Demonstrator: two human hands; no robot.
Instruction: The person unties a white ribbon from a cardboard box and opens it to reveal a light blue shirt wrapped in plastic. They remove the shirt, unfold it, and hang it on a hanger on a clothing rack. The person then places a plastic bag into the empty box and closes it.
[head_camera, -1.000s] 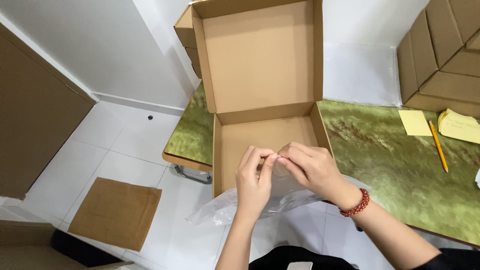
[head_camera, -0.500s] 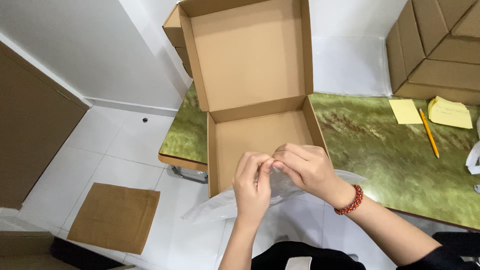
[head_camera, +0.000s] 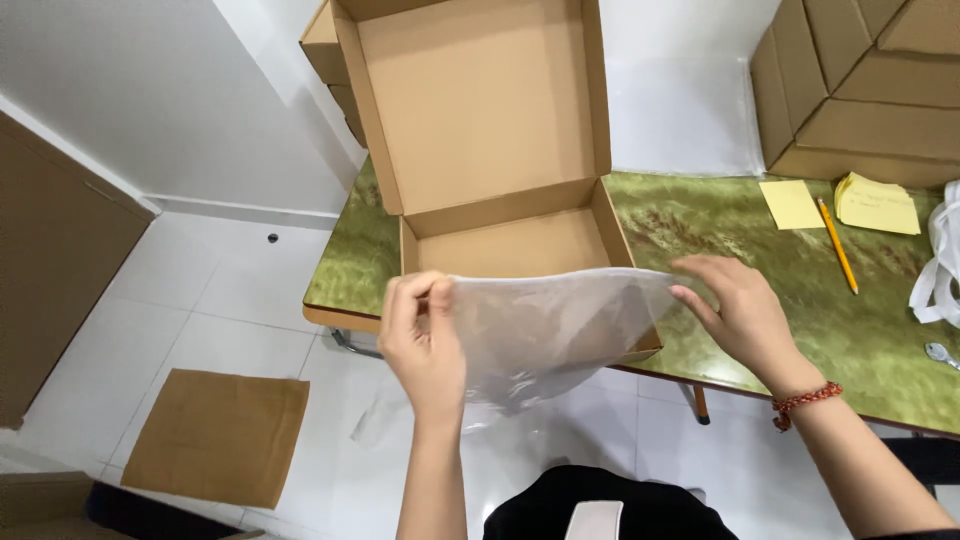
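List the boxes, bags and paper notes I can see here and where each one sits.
Open box: brown cardboard, lid raised, on green table.
Plastic bag: clear, stretched between left hand and right hand.
Stacked boxes: brown, upper right.
Sticky notes: yellow squares, beside pencil.

light: bright, even, soft shadows | glare: faint on floor tiles (head_camera: 230, 300) | focus: sharp, edges perhaps slightly stretched

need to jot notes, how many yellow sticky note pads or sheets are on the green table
2: a flat yellow sheet left of the pencil, and a thicker yellow pad to its right, both below the stacked boxes. More may lie outside the frame.
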